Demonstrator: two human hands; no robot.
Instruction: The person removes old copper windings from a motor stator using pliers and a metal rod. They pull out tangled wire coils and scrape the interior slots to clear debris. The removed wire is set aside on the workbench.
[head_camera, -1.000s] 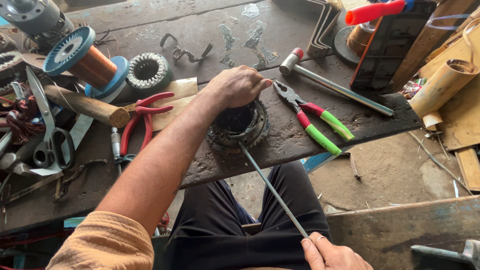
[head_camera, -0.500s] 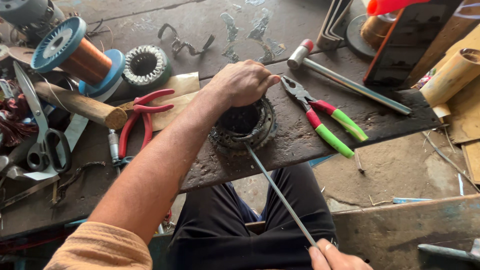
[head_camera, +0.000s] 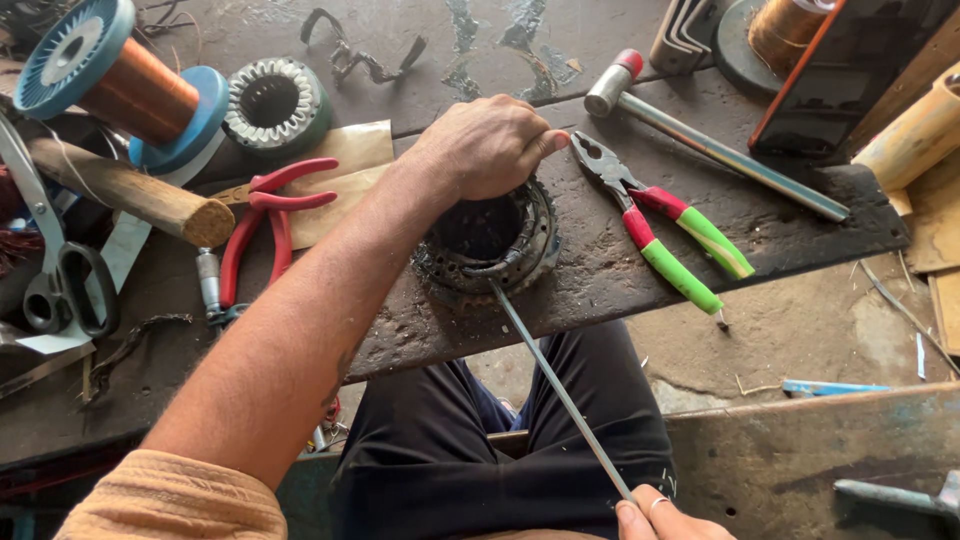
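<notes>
My left hand (head_camera: 490, 148) grips the far rim of the round stator (head_camera: 490, 242) on the worktop (head_camera: 620, 270), while my right hand (head_camera: 665, 518), nearest me, closes on a thin metal rod (head_camera: 560, 392) reaching into it, pliers (head_camera: 660, 225) just beyond.

Bare left forearm (head_camera: 300, 350) with an orange ribbed short sleeve (head_camera: 170, 500) at the upper arm, left hand (head_camera: 485, 145) bare, right hand (head_camera: 665, 515) with a pale ring on one finger, dark navy trousers (head_camera: 460, 450) over both legs
</notes>
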